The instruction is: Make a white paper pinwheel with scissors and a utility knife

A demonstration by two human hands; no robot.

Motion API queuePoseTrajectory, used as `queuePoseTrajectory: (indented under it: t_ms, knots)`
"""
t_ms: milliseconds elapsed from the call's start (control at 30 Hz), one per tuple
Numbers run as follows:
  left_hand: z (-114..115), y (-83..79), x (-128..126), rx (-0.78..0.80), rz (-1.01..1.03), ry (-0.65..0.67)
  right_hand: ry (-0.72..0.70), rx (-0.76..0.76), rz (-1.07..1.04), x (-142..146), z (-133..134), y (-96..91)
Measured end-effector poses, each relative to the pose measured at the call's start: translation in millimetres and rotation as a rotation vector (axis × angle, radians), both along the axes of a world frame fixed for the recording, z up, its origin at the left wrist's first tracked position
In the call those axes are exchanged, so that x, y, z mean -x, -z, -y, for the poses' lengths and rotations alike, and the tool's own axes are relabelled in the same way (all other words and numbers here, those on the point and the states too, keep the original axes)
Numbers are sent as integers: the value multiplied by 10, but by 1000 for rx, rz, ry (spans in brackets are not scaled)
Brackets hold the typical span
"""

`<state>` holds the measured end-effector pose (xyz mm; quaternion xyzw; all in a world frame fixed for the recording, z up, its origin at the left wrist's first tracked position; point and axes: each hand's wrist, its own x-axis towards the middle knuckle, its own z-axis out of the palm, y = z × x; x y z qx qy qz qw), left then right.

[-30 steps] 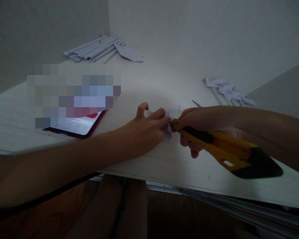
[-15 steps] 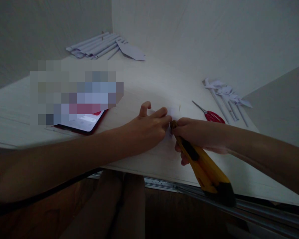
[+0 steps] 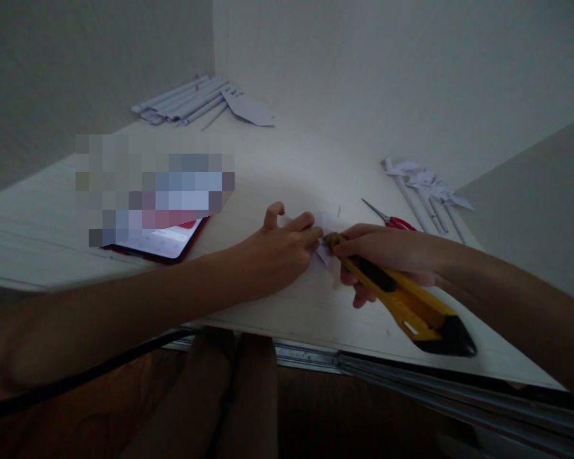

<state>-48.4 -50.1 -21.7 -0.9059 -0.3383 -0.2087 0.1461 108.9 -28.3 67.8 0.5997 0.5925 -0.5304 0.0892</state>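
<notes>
- right hand (image 3: pixel 387 252) — fingers closed round the yellow utility knife (image 3: pixel 404 303), its tip at the paper piece (image 3: pixel 323 254) on the table (image 3: pixel 287 159)
- left hand (image 3: pixel 280 248), at nine o'clock of the paper piece — fingers flat, pinning it

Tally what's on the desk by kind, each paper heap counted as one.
knife: 1
scissors: 1
phone: 1
paper piece at the hands: 1
paper heaps: 2, far corner and right side
Total: 6
</notes>
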Motion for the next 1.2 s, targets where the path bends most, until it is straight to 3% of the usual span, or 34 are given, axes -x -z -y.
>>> queuePoseTrajectory:
  t_ms: [100,167,300,400,533,667,1200]
  knots:
    - [-1,9,0,-10,11,-11,-127,-155,5,-185,-110,-114]
    - [-4,16,1,-13,18,-10,-334,-394,36,-324,-213,-136]
    - [-4,12,1,-15,16,-22,-815,-951,384,-472,-393,-70]
    - [2,5,0,-10,-4,-43,-1038,-1120,442,-445,-451,-15]
    - [9,8,2,-30,-20,-48,-1221,-1208,402,-369,-473,22]
    - [15,4,1,-24,-17,-50,-1305,-1238,427,-334,-502,52]
    - [18,-17,6,-25,-19,-39,-1380,-1272,417,-304,-560,96]
